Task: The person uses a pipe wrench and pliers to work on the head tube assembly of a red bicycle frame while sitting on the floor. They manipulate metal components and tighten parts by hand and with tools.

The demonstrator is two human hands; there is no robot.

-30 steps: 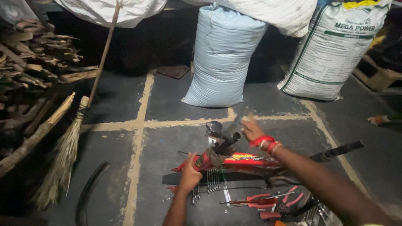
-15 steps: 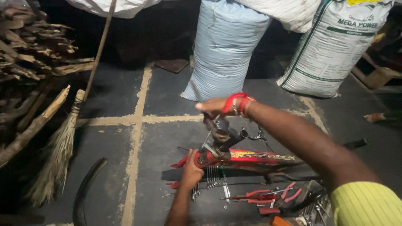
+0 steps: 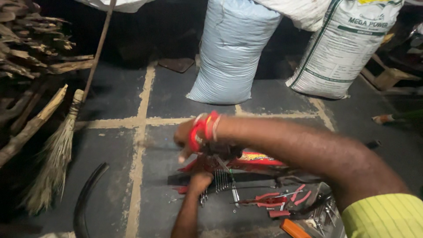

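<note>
Red painted metal bicycle frame [image 3: 260,159] lies on dark stone floor [image 3: 114,145], low centre of view, mostly covered by the right forearm crossing over it; only a red strip with a yellow patch shows, and its ends are hidden or too dark to trace. Left hand [image 3: 200,178] sits on the frame's near-left end, fingers curled down around that end, though exactly what they clamp is hidden under the right wrist. Right hand [image 3: 185,141] hangs above the same spot, blurred; wrist carries red thread bands [image 3: 202,130]. Fingers look loosely bent, cannot tell if they hold anything. Small dark metal part at frame head, just under the right wrist, hard to make out.

Row of silver spanners [image 3: 222,180] lies just in front of the frame, partly behind the left hand. Red-handled pliers [image 3: 282,199] lie to their right, near other small tools that are cut off by the lower edge. Orange tool handle [image 3: 293,228] at bottom edge, cropped. Yellow-green ribbed sleeve [image 3: 387,218] fills the bottom right corner.

Curved black rubber strip [image 3: 88,189] lies well left on the floor, lower end out of frame. Straw broom [image 3: 57,150] leans at far left beside stacked firewood [image 3: 31,57]. Pale blue woven sack [image 3: 233,48] and white printed sack [image 3: 348,48] stand at the back, tops cut off.
</note>
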